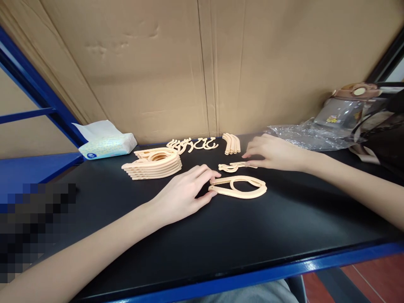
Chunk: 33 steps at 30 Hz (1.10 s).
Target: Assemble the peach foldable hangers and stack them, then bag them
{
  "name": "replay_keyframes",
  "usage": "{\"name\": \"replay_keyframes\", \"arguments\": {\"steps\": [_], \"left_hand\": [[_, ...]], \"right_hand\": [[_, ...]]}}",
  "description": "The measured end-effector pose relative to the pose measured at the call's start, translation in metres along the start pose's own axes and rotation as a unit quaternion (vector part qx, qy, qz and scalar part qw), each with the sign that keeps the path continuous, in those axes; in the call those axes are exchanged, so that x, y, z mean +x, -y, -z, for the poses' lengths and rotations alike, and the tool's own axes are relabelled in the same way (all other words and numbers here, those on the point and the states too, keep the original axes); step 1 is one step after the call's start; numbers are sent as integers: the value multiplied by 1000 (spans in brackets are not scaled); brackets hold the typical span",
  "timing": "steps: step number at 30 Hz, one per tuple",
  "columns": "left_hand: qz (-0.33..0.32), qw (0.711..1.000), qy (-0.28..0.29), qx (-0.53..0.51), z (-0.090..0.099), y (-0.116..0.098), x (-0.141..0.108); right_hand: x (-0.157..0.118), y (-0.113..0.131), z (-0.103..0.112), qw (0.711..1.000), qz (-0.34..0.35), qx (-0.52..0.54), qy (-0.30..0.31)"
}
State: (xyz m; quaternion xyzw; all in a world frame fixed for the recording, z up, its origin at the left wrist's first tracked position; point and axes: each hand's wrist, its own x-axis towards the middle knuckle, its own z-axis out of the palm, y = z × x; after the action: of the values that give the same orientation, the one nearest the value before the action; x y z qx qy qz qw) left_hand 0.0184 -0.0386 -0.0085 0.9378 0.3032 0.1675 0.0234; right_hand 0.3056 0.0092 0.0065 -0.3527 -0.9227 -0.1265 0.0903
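Note:
A folded cream plastic clothes hanger (243, 194) lies on the black tabletop, its two arms forming a loop. My left hand (186, 187) pinches the hanger's left end between thumb and fingers. Just behind it are thin, curved cream plastic pieces (229, 168). My right hand (274, 153) reaches over these from the right, its thumb and fingertips closed about the right end of one piece. Part of that piece is hidden under the fingers. To the left of my left hand stands a neat stack of similar hangers (151, 166).
Loose cream hooks (205, 144) and a bundle of curved arms (231, 144) lie along the cardboard wall (142, 67). A tissue pack (107, 145) sits at back left. Crumpled clear plastic (309, 134), a transparent bag (339, 112) and a dark bag (385, 130) occupy the right.

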Motion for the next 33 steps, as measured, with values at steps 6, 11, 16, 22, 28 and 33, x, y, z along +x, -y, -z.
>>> {"name": "replay_keyframes", "arguments": {"steps": [6, 11, 16, 22, 28, 33], "left_hand": [[13, 1000, -1, 12, -2, 2, 1], [20, 1000, -15, 9, -4, 0, 1], [41, 998, -27, -31, -8, 0, 2], [87, 992, -30, -89, -13, 0, 3], [121, 980, -72, -137, -4, -10, 3], [171, 942, -91, -274, 6, -24, 8]], "right_hand": [[0, 0, -1, 998, -14, 52, 40], [1, 2, 0, 993, -52, 100, 39], [3, 5, 0, 986, -96, 135, 26], [5, 15, 4, 970, -156, 178, -57], [7, 50, 10, 897, -188, 397, -52], [6, 84, 12, 874, -149, 462, -36]]}}
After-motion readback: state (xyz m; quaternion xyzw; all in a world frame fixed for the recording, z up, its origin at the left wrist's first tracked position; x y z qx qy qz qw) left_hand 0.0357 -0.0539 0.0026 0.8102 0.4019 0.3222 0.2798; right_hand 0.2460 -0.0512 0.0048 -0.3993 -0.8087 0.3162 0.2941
